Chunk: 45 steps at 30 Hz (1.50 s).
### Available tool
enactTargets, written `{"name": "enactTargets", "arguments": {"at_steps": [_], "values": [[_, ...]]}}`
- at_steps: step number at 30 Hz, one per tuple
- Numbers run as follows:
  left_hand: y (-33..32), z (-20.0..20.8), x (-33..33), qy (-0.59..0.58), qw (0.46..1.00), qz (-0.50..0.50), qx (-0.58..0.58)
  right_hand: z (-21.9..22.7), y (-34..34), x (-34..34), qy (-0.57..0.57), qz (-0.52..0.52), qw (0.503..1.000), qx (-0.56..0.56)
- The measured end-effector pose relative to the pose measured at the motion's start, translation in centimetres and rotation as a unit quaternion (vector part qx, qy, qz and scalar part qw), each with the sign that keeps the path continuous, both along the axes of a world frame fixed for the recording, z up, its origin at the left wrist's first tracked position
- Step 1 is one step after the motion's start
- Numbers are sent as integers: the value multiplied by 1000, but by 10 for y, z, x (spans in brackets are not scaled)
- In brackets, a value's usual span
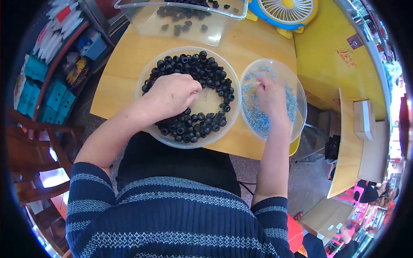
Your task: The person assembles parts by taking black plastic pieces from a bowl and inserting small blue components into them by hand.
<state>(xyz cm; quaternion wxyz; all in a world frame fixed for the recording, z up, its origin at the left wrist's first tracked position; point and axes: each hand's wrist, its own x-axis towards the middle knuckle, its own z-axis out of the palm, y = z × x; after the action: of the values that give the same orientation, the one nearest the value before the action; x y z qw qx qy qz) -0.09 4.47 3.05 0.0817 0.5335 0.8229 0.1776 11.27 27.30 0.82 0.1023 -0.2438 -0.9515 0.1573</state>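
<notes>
My left hand [174, 95] is above a round clear tray [157, 136] of small black round parts [185, 64] with holes in them. Its fingers are curled together, and whatever lies in them is hidden. Inside a second clear tray [302, 92] on the right, my right hand [272, 98] reaches among many tiny bluish metal pieces [258, 121], too small to name surely. Thumb and fingers are pinched together there; I cannot make out what is between them.
A clear rectangular bin [206, 32] with more black parts stands at the table's far side. Beside it is a blue and yellow fan [286, 10]. A yellow panel [340, 60] borders the wooden table [116, 81] on the right. A wooden chair [38, 155] stands at left.
</notes>
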Motion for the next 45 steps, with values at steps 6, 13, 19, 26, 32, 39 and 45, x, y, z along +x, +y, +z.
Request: {"name": "enactTargets", "arguments": {"at_steps": [6,13,19,26,32,39,45], "values": [[0,0,-5,14,1000,10,-20,-6,-1,-14,0,10,1000,17],[11,-2,-4,9,1000,20,-9,-1,1,-20,-81,11,996,40],[36,-20,2,26,999,-10,26,10,-7,-10,99,-61,988,-103],[48,-17,19,19,999,-38,-15,13,-26,0,231,-71,894,-376],[24,4,12,5,976,-112,-185,8,-34,8,253,-56,844,-469],[27,-13,-21,140,987,3,82,6,-39,7,303,-41,791,-529],[13,18,-17,-21,988,-15,-150,5,-40,12,304,-35,780,-546]]}}
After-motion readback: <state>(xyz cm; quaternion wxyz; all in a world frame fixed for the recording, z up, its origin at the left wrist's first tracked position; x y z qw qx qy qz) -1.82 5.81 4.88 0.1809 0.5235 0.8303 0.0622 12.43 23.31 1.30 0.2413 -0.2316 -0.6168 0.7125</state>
